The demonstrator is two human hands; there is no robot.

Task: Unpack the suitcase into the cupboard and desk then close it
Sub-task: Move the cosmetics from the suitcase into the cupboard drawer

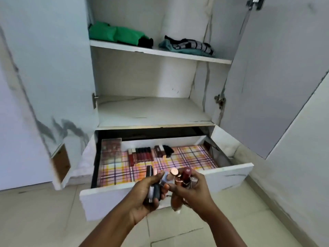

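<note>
Both hands hover over the front edge of the open drawer [231, 171] at the bottom of the white cupboard [153, 111]. My left hand [144, 195] grips several slim makeup tubes [153, 186], black, silver and rose-gold. My right hand [193, 190] holds a bunch of lipsticks [184, 175], one dark red, others rose-gold. The two hands touch at the fingertips. Inside the drawer, on a plaid liner [187, 157], lie a row of dark red lip glosses [142, 154], a clear box of cosmetics [111, 148] and a black item [167, 150]. No suitcase is in view.
The upper shelf holds a folded green garment [115, 33] and a striped teal-and-black pile [188, 46]. The middle shelf [151, 111] is bare. Cupboard doors stand open at left [46, 77] and right [277, 77]. Pale floor tiles [44, 220] lie below.
</note>
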